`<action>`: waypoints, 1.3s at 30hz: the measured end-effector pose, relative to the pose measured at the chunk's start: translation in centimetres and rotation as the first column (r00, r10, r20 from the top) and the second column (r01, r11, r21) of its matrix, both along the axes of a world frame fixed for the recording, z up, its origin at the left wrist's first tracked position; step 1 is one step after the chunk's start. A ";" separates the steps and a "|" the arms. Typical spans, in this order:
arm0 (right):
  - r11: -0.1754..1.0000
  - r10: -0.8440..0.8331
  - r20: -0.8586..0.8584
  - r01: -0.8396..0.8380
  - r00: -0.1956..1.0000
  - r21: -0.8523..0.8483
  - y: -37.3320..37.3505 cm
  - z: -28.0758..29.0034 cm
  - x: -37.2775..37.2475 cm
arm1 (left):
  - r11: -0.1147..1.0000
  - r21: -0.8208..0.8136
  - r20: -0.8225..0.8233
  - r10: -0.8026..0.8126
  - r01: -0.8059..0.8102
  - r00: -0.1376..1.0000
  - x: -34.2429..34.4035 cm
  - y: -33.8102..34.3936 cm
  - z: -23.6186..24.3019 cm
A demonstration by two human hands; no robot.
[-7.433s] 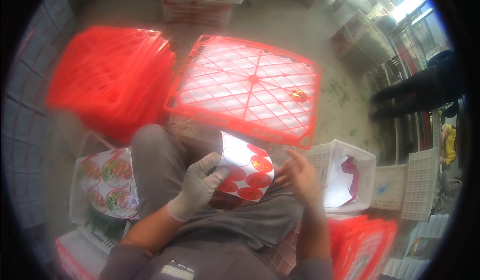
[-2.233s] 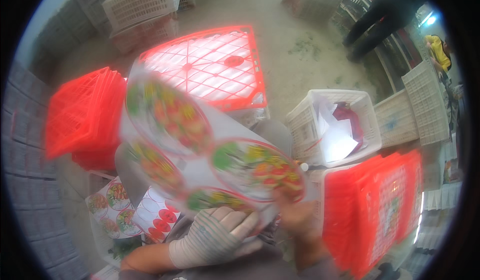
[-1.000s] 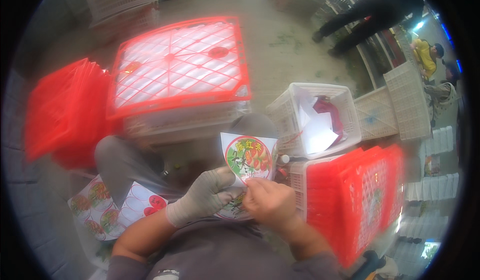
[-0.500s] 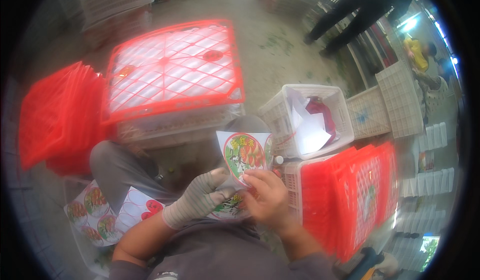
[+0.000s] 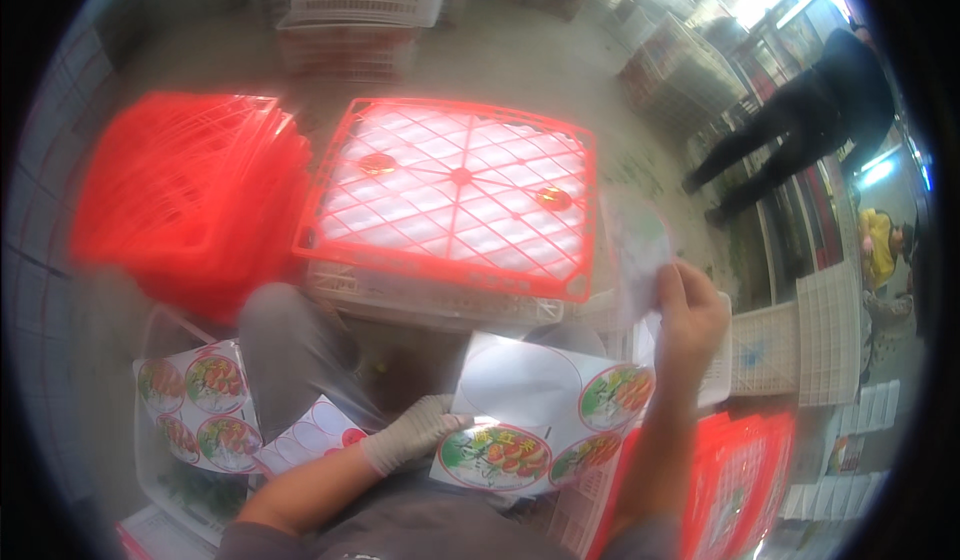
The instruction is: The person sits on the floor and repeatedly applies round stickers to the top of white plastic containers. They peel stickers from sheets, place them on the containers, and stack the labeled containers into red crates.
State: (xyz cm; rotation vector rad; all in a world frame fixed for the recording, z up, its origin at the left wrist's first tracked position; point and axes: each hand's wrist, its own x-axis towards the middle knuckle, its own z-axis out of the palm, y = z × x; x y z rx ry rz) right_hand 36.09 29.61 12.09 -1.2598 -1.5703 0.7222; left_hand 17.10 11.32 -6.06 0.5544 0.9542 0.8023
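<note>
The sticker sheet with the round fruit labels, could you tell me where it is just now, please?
In the head view the sticker sheet lies low and centre on the person's lap, its left edge pinched by the gloved left hand, just below the red crate lid.

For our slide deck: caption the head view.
Gloved left hand steadies a sticker sheet; bare right hand lifts a peeled label.

I see strong daylight entering top right, washing out the doorway area. The red crate lid [image 5: 455, 195] glares pale pink at centre. Motion blur smears the stacked crates [image 5: 185, 195] at left and the right hand [image 5: 690, 310]. Fisheye bends edges; black vignette rings the frame
</note>
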 end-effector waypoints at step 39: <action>0.969 -0.118 0.613 -0.044 0.781 0.243 9.7 -12.3 -12.2 | 0.998 0.034 0.028 -0.057 0.056 0.998 -0.2 0.0 -3.0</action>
